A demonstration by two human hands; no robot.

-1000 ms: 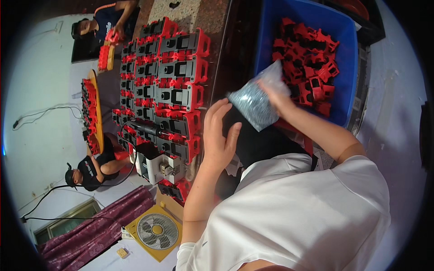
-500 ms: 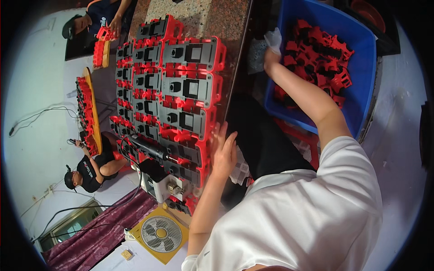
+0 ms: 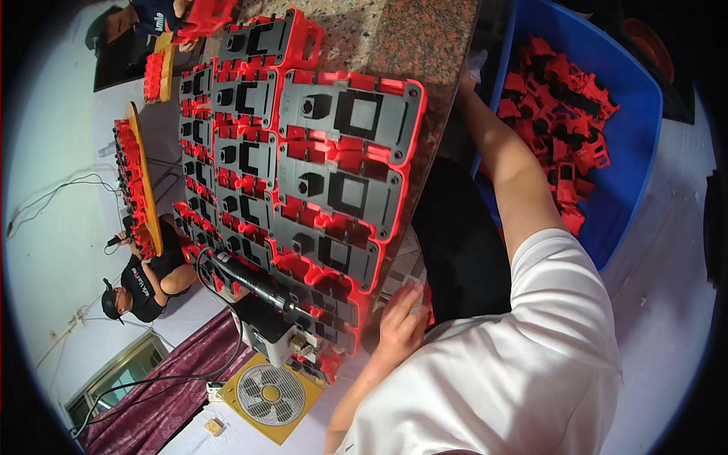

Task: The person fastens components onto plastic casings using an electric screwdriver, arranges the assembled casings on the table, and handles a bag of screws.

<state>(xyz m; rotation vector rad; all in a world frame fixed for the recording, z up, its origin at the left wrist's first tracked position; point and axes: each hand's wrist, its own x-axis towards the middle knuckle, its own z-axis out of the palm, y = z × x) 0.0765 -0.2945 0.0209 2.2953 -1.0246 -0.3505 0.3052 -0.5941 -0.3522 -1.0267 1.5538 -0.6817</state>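
Note:
My left hand (image 3: 402, 326) is in front of the table's near edge, its fingers curled together; a small pale, see-through bit shows at the fingertips, too unclear to name. My right hand (image 3: 465, 85) reaches between the table edge and a blue bin, partly hidden by the edge. A translucent plastic piece (image 3: 476, 62) shows at its fingers. Beside my left hand, rows of red plastic housings with dark grey plates (image 3: 345, 193) stand on the table. An electric screwdriver (image 3: 254, 280) lies over the nearer end of these rows, its tip toward my left hand.
The blue bin (image 3: 633, 182) holds jumbled red and black parts (image 3: 557, 114). Below the screwdriver sit a black-and-white box (image 3: 265, 330) with a cable and a yellow fan (image 3: 271, 394). Two people work at the left, near yellow boards (image 3: 144, 178) lined with red parts.
My left hand has drawn back from the housings toward my body, and its fingers have curled. My right hand has sunk partly behind the table edge. The view has shifted.

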